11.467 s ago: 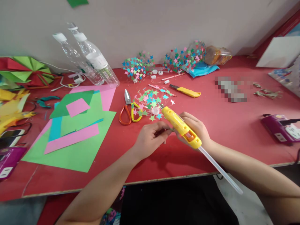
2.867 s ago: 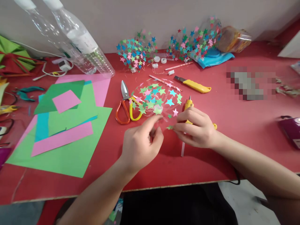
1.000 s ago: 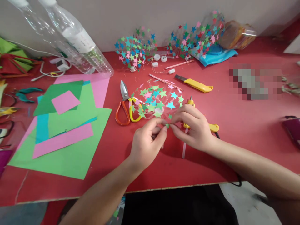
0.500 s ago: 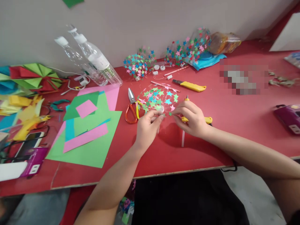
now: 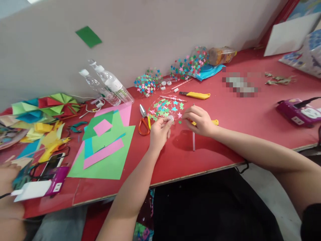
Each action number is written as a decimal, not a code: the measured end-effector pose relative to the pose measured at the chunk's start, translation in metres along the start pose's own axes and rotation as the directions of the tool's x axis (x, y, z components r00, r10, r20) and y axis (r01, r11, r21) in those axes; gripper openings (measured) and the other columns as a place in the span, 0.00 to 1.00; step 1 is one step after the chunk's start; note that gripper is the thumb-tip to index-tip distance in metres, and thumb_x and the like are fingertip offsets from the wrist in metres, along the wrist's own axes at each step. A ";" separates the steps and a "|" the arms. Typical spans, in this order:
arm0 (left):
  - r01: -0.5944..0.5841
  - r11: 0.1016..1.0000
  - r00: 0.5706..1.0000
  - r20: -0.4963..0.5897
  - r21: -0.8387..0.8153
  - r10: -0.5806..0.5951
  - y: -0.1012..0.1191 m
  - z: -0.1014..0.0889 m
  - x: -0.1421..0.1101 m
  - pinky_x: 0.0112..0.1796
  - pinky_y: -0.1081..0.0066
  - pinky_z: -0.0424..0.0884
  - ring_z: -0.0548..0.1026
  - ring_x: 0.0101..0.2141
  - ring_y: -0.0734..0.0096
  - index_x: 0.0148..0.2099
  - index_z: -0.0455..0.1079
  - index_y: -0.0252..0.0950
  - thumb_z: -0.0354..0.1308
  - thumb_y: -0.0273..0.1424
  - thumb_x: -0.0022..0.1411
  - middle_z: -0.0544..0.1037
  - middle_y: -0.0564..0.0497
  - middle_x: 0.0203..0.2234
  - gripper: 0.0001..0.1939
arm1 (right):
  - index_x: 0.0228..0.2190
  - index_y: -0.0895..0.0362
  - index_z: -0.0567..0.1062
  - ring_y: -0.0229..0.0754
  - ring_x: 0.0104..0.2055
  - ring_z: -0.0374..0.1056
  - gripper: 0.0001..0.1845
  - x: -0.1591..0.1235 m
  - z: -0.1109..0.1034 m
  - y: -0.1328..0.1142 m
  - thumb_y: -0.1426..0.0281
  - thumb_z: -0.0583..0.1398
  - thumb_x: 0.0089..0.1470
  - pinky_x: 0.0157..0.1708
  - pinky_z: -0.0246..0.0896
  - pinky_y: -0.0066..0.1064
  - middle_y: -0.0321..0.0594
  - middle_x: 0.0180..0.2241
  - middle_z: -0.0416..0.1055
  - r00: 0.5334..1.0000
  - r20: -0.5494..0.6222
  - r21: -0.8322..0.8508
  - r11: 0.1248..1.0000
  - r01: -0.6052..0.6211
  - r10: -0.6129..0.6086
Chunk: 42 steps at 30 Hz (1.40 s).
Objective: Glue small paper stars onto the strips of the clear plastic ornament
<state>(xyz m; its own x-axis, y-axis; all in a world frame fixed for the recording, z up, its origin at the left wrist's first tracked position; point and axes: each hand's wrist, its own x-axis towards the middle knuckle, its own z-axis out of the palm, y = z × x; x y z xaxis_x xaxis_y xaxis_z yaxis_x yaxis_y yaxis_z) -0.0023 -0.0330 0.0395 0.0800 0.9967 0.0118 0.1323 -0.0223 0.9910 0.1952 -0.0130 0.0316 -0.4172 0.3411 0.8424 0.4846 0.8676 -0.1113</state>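
My left hand (image 5: 160,132) is closed, thumb and fingertips pinching the whitish round neck (image 5: 171,118) of a clear ball (image 5: 164,108) covered in paper stars. Just right of it, my right hand (image 5: 199,121) has its fingers drawn together; what they hold, if anything, is too small to make out. A small green star (image 5: 180,122) shows by those fingertips. Below the right hand lies a yellow glue gun (image 5: 215,122), mostly hidden, with a pale glue stick (image 5: 194,142) jutting toward me. Red-and-yellow-handled pliers (image 5: 143,125) rest left of the ball.
Behind are a yellow utility knife (image 5: 198,95), other star-covered balls (image 5: 145,84) and clear bottles (image 5: 114,86). Coloured paper sheets (image 5: 107,170) lie left; a purple power strip (image 5: 298,112) sits right. Another person's hand (image 5: 10,170) is at the far left.
The view has tilted up and shifted left, showing more wall and another person's hand. My left fingertips now cover part of the ball's neck. Both hands stay near the ball.
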 end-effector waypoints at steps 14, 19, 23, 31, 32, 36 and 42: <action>0.033 0.997 0.999 0.024 -0.067 -0.032 -0.001 0.006 -0.003 0.12 0.80 0.43 0.51 0.08 0.84 0.35 0.68 0.35 0.63 0.43 0.55 0.60 0.64 0.07 0.16 | 0.39 0.56 0.70 0.40 0.35 0.63 0.09 -0.007 0.004 -0.003 0.76 0.52 0.60 0.34 0.59 0.32 0.42 0.35 0.71 0.992 0.099 -0.087 0.993 0.083 -0.075; 0.043 0.996 0.999 0.026 -0.073 -0.041 -0.002 0.008 -0.004 0.12 0.80 0.44 0.52 0.08 0.84 0.36 0.68 0.35 0.63 0.44 0.56 0.61 0.64 0.07 0.17 | 0.38 0.58 0.71 0.40 0.35 0.63 0.08 -0.007 0.006 -0.005 0.77 0.53 0.59 0.34 0.59 0.32 0.43 0.34 0.72 0.993 0.085 -0.083 0.992 0.093 -0.086; 0.057 0.995 0.998 0.040 -0.078 -0.054 -0.002 0.010 -0.005 0.12 0.80 0.45 0.52 0.09 0.84 0.34 0.67 0.35 0.64 0.43 0.56 0.60 0.64 0.07 0.16 | 0.37 0.58 0.72 0.40 0.34 0.62 0.08 -0.007 0.006 -0.004 0.77 0.53 0.59 0.34 0.60 0.32 0.43 0.34 0.72 0.992 0.098 -0.081 0.993 0.085 -0.077; 0.064 0.994 0.997 0.036 -0.089 -0.061 0.004 0.009 -0.008 0.12 0.80 0.45 0.53 0.09 0.84 0.34 0.68 0.35 0.64 0.41 0.56 0.59 0.64 0.08 0.14 | 0.40 0.58 0.71 0.41 0.35 0.62 0.08 -0.008 0.006 -0.004 0.75 0.53 0.60 0.35 0.60 0.33 0.43 0.34 0.72 0.990 0.131 -0.066 0.996 0.067 -0.058; 0.065 0.994 0.998 0.029 -0.089 -0.062 0.004 0.009 -0.008 0.12 0.80 0.45 0.53 0.09 0.83 0.34 0.68 0.35 0.64 0.41 0.56 0.59 0.64 0.08 0.15 | 0.40 0.58 0.71 0.41 0.35 0.62 0.08 -0.008 0.006 -0.005 0.75 0.53 0.60 0.35 0.60 0.33 0.43 0.35 0.71 0.990 0.126 -0.061 0.996 0.063 -0.055; 0.061 0.995 0.998 0.014 -0.084 -0.060 0.004 0.007 -0.008 0.13 0.80 0.46 0.53 0.09 0.83 0.35 0.68 0.35 0.62 0.42 0.58 0.60 0.64 0.08 0.15 | 0.41 0.57 0.70 0.40 0.35 0.62 0.08 -0.009 0.007 -0.006 0.75 0.54 0.60 0.35 0.59 0.33 0.43 0.36 0.71 0.993 0.116 -0.046 0.998 0.044 -0.038; 0.088 0.991 0.996 0.033 -0.103 -0.085 0.003 0.003 -0.007 0.13 0.80 0.46 0.52 0.09 0.84 0.36 0.68 0.36 0.61 0.40 0.60 0.60 0.64 0.08 0.12 | 0.41 0.56 0.71 0.41 0.36 0.62 0.08 -0.007 0.007 -0.007 0.75 0.54 0.60 0.36 0.58 0.34 0.42 0.36 0.70 0.992 0.126 -0.043 0.999 0.023 -0.017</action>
<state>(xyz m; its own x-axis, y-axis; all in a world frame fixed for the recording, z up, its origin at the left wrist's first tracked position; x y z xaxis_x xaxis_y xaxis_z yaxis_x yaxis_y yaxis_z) 0.0007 -0.0399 0.0416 0.1014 0.9919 -0.0767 0.0360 0.0734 0.9967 0.1895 -0.0193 0.0230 -0.5192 0.3693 0.7708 0.5075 0.8588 -0.0696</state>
